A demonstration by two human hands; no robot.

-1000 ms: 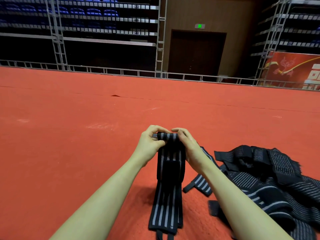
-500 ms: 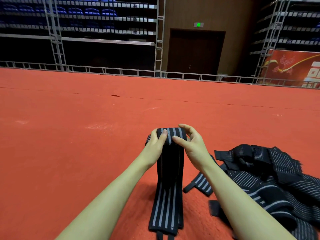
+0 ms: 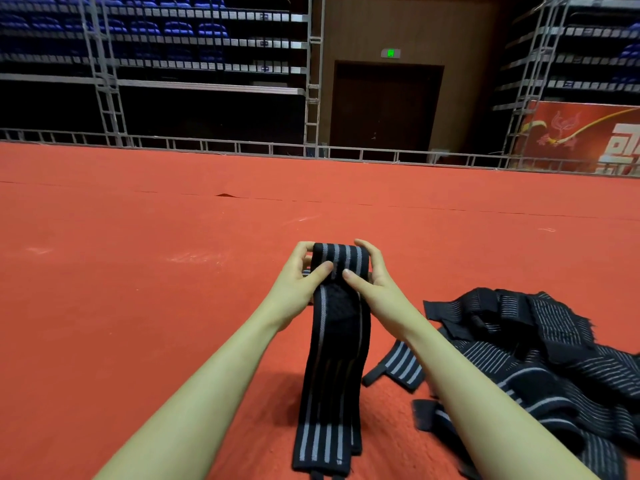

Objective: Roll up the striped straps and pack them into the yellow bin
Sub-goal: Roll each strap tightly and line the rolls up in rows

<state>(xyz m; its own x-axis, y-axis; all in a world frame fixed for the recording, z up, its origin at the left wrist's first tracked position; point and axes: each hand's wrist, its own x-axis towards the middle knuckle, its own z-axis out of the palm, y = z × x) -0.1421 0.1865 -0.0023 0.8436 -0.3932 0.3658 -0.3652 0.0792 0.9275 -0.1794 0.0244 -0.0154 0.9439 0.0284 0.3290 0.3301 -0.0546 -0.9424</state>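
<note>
A black strap with grey stripes [image 3: 334,386] hangs from both my hands down to the red floor. Its top end is wound into a small roll [image 3: 341,256]. My left hand [image 3: 299,282] grips the roll's left side, thumb pressed on its front. My right hand [image 3: 375,278] grips the right side, its thumb on the front too. The two thumbs almost meet. A heap of more striped straps [image 3: 540,362] lies on the floor to the right, beside my right forearm. The yellow bin is not in view.
Red carpet floor [image 3: 138,289] stretches wide ahead and to the left. A low metal rail [image 3: 242,145] runs along its far edge, with seating stands and a dark doorway [image 3: 384,109] behind it.
Both hands have turned the roll further, so it is thicker and sits a little higher. The thumbs moved from the top onto the roll's front. The hanging tail is slightly shorter.
</note>
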